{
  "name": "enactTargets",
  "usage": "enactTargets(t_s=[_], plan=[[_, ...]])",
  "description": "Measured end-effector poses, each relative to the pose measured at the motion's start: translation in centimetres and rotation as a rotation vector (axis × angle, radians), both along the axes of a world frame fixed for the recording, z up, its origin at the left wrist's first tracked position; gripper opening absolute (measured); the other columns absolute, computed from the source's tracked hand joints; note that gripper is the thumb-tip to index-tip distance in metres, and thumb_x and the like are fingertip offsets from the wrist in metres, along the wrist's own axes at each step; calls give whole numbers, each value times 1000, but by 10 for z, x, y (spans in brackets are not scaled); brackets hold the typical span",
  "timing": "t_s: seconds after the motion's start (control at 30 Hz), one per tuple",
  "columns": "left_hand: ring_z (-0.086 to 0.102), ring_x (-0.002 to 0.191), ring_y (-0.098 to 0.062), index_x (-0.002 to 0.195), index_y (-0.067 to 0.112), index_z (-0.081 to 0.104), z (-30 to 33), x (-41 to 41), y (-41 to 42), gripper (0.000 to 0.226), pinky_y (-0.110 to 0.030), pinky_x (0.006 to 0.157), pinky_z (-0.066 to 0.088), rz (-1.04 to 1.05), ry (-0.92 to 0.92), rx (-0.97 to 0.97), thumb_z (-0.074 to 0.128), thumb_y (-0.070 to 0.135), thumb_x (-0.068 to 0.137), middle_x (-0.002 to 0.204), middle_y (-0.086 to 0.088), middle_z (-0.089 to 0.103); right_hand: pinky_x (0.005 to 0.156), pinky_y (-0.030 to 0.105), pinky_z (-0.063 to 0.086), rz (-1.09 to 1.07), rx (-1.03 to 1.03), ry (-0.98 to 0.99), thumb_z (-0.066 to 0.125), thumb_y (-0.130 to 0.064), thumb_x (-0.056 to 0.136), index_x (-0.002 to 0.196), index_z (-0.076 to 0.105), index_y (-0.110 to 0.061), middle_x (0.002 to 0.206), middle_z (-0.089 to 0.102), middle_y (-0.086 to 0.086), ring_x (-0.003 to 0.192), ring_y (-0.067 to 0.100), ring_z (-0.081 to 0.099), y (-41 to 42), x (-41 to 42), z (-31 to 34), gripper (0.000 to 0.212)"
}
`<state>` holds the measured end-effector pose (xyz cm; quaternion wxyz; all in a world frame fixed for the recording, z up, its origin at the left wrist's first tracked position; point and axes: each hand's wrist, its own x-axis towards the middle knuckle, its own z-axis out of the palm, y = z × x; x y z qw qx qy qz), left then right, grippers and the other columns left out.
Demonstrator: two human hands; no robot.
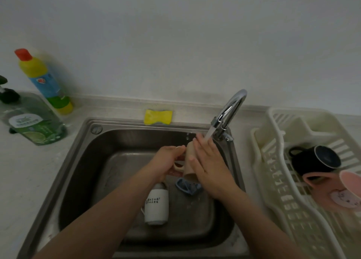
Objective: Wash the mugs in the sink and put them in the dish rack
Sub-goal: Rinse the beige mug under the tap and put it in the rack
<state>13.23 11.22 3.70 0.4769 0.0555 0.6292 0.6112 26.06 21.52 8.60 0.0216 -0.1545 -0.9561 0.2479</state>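
Observation:
Over the steel sink [82,161] I hold a beige mug [188,162] under the running faucet [228,112]. My left hand [166,164] grips it by the handle side. My right hand [208,165] lies against the mug's right side with fingers straight, in the water stream. A white mug with black lettering [157,205] lies on its side on the sink floor, beside a blue cloth [188,186]. In the cream dish rack [273,180] on the right sit a dark mug [314,159] and a pink mug [336,192].
A yellow sponge [158,116] sits on the ledge behind the sink. At the left stand a yellow bottle with a red cap [42,81] and a green dish soap pump bottle [33,120]. A white wall rises behind the counter.

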Motion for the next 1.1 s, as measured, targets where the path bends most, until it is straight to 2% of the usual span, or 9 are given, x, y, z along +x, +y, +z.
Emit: enactTargets(t_s=[0.17,0.3,0.43,0.57,0.63,0.73,0.87,1.0,1.1], plan=[[66,81,-26,105,7,67,-1,-2,5,31,-37,62,56,-10,31,-35,53,33,100,93,-9,70,116,23,-16,236,105,-64,7,-61,92,151,8,-26,157,-3,-16,141,-4,-23,-5,27,-7,68],[68,84,-28,110,5,67,3,4,15,35,-37,62,58,-46,84,-63,53,35,99,100,-9,72,122,39,4,52,91,5,-3,-68,91,152,28,-20,161,17,-5,148,8,-3,16,5,-6,84],[68,81,-26,107,4,67,2,-1,18,36,-40,67,59,-42,70,-81,55,37,98,93,-12,70,118,27,-15,182,127,-68,-1,-64,92,153,15,-27,158,-2,-16,141,-4,-22,-8,29,-9,73],[68,80,-25,106,7,67,2,5,17,32,-35,57,57,-15,58,-88,53,34,99,99,-10,72,122,35,-2,53,127,-15,4,-52,92,152,25,-22,161,15,-5,147,8,-7,12,10,-3,71],[68,80,-26,105,7,67,4,2,14,32,-31,55,55,25,62,-110,53,36,99,99,-10,71,117,28,-12,139,200,9,7,-48,94,151,28,-20,160,18,-4,148,9,-2,-2,13,-3,67],[69,83,-28,107,6,66,0,-4,7,33,-35,59,57,29,44,-87,54,36,99,101,-12,71,113,19,-18,222,112,-30,9,-50,96,150,27,-28,156,16,-17,141,-8,-11,-16,27,-10,61],[68,83,-26,111,4,66,-2,-3,1,35,-37,60,57,37,41,-83,54,34,99,105,-16,71,122,37,3,66,21,55,12,-50,97,152,23,-23,161,14,-10,146,0,-5,8,4,-12,62],[68,79,-21,110,8,66,-2,-11,-13,32,-34,58,55,123,-49,-20,51,35,100,97,-9,71,114,22,-8,118,-93,-4,18,-53,99,152,-1,-33,157,-18,-24,141,-6,-22,-21,33,-15,60],[68,69,-17,111,9,65,0,-6,-17,31,-31,54,54,59,-62,-11,49,34,101,92,-7,70,120,26,-1,11,-282,59,21,-55,100,154,6,-31,159,-7,-21,144,-5,-11,-10,20,-18,60]])
